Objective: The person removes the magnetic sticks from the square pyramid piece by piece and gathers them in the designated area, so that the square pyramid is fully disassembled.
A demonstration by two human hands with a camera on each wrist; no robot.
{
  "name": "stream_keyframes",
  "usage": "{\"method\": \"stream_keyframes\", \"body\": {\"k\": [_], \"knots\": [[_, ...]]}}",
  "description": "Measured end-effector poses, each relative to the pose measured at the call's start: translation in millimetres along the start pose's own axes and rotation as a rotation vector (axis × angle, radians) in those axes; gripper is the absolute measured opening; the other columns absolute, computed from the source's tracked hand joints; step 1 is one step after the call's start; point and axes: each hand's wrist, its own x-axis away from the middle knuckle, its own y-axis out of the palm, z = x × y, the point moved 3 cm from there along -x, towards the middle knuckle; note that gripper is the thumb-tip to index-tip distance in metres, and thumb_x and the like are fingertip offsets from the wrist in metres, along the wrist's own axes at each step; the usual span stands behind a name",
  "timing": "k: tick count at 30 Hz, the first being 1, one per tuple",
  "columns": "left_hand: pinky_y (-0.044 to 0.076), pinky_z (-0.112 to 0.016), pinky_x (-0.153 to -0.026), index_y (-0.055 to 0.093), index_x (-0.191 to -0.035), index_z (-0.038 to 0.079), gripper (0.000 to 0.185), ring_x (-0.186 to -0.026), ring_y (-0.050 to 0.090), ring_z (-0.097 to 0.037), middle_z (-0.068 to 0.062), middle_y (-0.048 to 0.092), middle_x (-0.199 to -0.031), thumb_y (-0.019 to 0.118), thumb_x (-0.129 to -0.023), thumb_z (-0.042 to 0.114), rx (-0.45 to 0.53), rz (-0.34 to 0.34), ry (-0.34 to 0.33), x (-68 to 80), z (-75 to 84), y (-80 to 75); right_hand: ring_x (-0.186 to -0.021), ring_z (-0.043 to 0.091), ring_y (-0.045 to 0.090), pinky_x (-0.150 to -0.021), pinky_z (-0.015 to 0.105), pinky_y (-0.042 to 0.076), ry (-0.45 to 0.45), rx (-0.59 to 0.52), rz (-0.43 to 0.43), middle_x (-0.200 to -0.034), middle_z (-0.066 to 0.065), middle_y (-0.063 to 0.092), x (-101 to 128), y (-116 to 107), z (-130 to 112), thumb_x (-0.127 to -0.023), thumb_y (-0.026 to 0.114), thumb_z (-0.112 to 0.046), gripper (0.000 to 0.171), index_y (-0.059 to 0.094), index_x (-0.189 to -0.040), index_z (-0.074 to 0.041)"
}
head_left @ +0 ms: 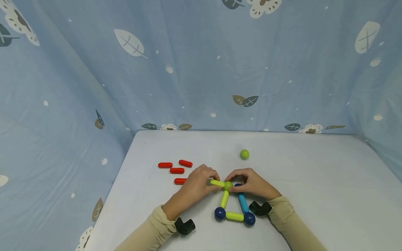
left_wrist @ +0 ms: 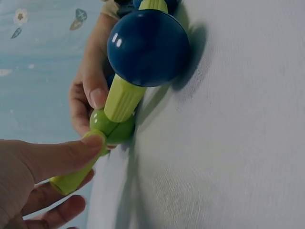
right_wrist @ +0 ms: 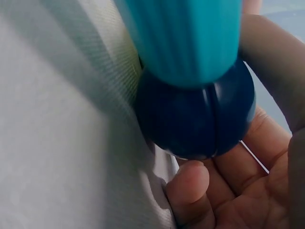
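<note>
My left hand (head_left: 198, 183) pinches a lime-green rod (head_left: 216, 183) between thumb and fingers, and the rod's end meets a green ball (head_left: 228, 185). On the ball's other side, my right hand (head_left: 255, 184) grips it with thumb and fingertips. A second lime rod (head_left: 224, 199) runs from that ball to a dark blue ball (head_left: 220, 214). From there a third lime rod (head_left: 235, 217) leads to another dark blue ball (head_left: 249, 219). A light blue rod (head_left: 243, 203) joins it to a further dark blue ball (right_wrist: 195, 114), partly hidden beneath my right hand.
Several red rods (head_left: 177, 170) lie left of my left hand, one partly covered by it. A loose green ball (head_left: 244, 154) sits farther back on the white table (head_left: 314, 174). Patterned blue cloth (head_left: 201, 69) hangs behind and at the sides. Each wrist carries a black device (head_left: 184, 226).
</note>
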Motion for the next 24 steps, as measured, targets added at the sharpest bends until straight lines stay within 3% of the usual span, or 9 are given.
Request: {"method": "stream_keyframes", "body": {"k": [7, 24], "knots": [[0.044, -0.019, -0.071, 0.077, -0.090, 0.023, 0.018, -0.082, 0.052, -0.006, 0.013, 0.075, -0.088, 0.090, -0.080, 0.029, -0.023, -0.022, 0.003, -2.8, -4.0, -2.8, -0.077, 0.004, 0.057, -0.063, 0.019, 0.046, 0.013, -0.015, 0.002, -0.108, 0.005, 0.076, -0.4, 0.9, 3.0, -0.090, 0.082, -0.020, 0.026, 0.076, -0.115, -0.016], [0.041, -0.022, -0.073, 0.078, -0.090, 0.026, 0.020, -0.081, 0.053, -0.007, 0.015, 0.076, -0.088, 0.091, -0.077, 0.032, -0.045, -0.027, 0.017, -8.5, -7.1, -3.7, -0.084, 0.007, 0.061, -0.068, 0.019, 0.049, 0.034, -0.003, 0.006, -0.108, 0.005, 0.076, -0.6, 0.1, 1.8, -0.089, 0.083, -0.021, 0.028, 0.076, -0.116, -0.014]]}}
